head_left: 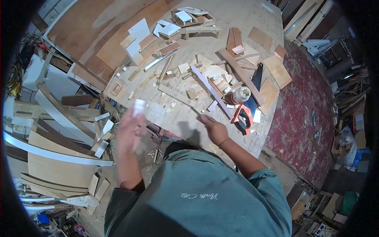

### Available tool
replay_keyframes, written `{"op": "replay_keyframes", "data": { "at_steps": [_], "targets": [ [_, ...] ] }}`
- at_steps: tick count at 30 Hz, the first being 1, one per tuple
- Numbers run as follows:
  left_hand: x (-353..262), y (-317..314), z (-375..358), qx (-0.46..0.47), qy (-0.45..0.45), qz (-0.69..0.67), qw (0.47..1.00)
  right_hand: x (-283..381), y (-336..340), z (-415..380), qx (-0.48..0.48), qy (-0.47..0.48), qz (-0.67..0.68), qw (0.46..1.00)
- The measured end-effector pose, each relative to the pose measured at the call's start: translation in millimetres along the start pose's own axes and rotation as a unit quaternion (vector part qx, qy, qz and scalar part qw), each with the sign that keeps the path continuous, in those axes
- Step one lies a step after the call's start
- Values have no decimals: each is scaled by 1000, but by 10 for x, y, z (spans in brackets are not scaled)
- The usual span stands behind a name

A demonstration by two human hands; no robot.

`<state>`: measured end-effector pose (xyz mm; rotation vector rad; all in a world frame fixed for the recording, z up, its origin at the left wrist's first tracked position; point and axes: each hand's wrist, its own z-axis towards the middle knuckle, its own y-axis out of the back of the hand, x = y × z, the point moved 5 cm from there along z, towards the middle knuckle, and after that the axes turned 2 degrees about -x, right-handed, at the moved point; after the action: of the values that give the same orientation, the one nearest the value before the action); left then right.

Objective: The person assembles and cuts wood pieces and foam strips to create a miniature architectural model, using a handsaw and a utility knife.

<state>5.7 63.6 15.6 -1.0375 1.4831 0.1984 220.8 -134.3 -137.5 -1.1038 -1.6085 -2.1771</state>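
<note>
My left hand is raised near the table's front left edge, with its fingers closed on a small white block. Over the front of the table, my right hand is closed on the dark near end of a thin strip. That strip reaches away to the left across the tabletop; whether it is one piece along its length is hard to tell. To the right of my right hand lies a handsaw with an orange and black handle. Beside the saw stands a jar with pale contents.
Wood offcuts and small white pieces are scattered over the worktable. A long brown board and a pale strip lie right of centre. Curved panels stack at the left. Red floor shows at right.
</note>
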Motion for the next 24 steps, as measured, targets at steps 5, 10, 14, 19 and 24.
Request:
{"op": "replay_keyframes", "data": {
  "at_steps": [5, 10, 14, 19, 24],
  "targets": [
    [276, 124, 43, -53, 20, 0, 998, -217, 95, 223, -57, -73, 6, 996],
    [760, 11, -9, -114, 57, -3, 992, -1194, -160, 722, -205, -167, 200, 943],
    [936, 247, -113, -106, 40, -120, 986, -1578, 40, 909, -209, -230, 300, 902],
    [896, 509, -199, -108, 33, -112, 987, -1189, 233, 885, -197, -79, -178, 961],
    [785, 610, -231, -228, 29, -39, 972, -1296, -417, 764, 43, 22, -310, 949]
  ]
}}
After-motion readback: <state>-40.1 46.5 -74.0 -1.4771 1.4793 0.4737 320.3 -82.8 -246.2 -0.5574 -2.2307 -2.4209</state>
